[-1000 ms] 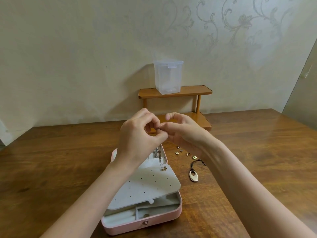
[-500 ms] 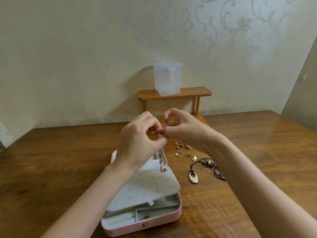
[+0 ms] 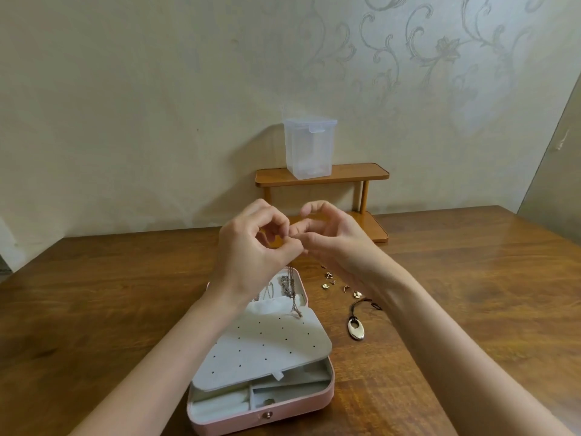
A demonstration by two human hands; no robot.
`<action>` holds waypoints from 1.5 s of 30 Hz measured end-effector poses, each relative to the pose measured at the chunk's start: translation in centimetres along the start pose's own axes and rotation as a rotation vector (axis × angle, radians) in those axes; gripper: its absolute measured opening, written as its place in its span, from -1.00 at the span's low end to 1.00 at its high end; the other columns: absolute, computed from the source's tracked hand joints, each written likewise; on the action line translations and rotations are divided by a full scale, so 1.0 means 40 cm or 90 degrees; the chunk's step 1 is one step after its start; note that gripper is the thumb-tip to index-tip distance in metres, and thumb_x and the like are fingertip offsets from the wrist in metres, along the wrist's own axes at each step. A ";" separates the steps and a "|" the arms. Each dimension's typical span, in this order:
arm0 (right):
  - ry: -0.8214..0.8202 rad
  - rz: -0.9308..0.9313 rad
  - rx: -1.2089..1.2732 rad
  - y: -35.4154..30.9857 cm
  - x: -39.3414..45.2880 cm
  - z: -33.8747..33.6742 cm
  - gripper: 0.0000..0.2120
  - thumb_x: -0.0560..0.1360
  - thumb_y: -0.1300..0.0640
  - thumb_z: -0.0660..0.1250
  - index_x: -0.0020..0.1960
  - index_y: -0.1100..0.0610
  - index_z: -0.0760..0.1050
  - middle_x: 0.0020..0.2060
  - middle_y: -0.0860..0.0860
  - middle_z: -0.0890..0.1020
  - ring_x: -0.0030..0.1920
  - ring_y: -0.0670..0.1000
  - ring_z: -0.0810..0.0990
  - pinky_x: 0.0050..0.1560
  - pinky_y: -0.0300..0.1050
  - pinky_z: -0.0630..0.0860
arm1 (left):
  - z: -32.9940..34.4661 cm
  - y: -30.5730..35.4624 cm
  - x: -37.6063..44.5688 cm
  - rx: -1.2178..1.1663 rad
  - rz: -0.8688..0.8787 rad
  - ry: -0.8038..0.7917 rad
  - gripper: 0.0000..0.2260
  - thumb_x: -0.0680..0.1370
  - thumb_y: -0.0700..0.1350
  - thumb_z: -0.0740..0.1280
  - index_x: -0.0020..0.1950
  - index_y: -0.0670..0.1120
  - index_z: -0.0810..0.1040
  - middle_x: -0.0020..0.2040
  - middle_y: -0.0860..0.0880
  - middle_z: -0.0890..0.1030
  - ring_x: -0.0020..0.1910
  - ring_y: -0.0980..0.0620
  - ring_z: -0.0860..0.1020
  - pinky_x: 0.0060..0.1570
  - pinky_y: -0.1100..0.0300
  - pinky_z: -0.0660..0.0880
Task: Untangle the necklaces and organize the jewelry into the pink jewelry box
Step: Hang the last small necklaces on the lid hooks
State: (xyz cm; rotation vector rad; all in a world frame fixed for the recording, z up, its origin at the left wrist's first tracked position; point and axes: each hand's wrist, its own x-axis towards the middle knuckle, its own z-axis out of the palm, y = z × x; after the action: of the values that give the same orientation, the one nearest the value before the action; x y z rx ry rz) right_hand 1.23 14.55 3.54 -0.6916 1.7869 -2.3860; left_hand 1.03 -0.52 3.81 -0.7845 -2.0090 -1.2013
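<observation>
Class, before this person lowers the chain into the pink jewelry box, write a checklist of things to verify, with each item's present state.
1. Both hands pinch the chain: left hand and right hand meet fingertip to fingertip; ok.
2. Chain free of knots: cannot tell, too fine.
3. Chain hangs over the pink jewelry box: ok.
4. Box open: ok, perforated grey panel lifted.
5. Loose earrings stowed: not ok, on the table.
6. Oval pendant necklace stowed: not ok, beside the box.

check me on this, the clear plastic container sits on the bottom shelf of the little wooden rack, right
Not quite. The head view shows the clear plastic container on the top shelf of the little wooden rack, not the bottom one.
</observation>
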 end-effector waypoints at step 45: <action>0.096 0.026 0.165 -0.011 0.009 0.016 -0.65 0.28 0.35 0.32 0.00 0.16 0.32 -0.34 0.05 0.60 -0.35 -0.09 0.54 -0.24 -0.25 0.54 | -0.013 -0.006 -0.005 -0.068 -0.106 0.043 -0.97 0.37 -0.14 0.36 -0.26 -0.02 0.57 -0.23 0.04 0.56 -0.25 0.08 0.51 -0.27 0.33 0.47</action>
State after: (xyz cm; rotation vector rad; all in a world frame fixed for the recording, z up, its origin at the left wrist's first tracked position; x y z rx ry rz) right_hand 1.24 14.01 4.19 -0.4512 1.4819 -2.6379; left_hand 1.10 -1.11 3.71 -0.6271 -1.9995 -1.4205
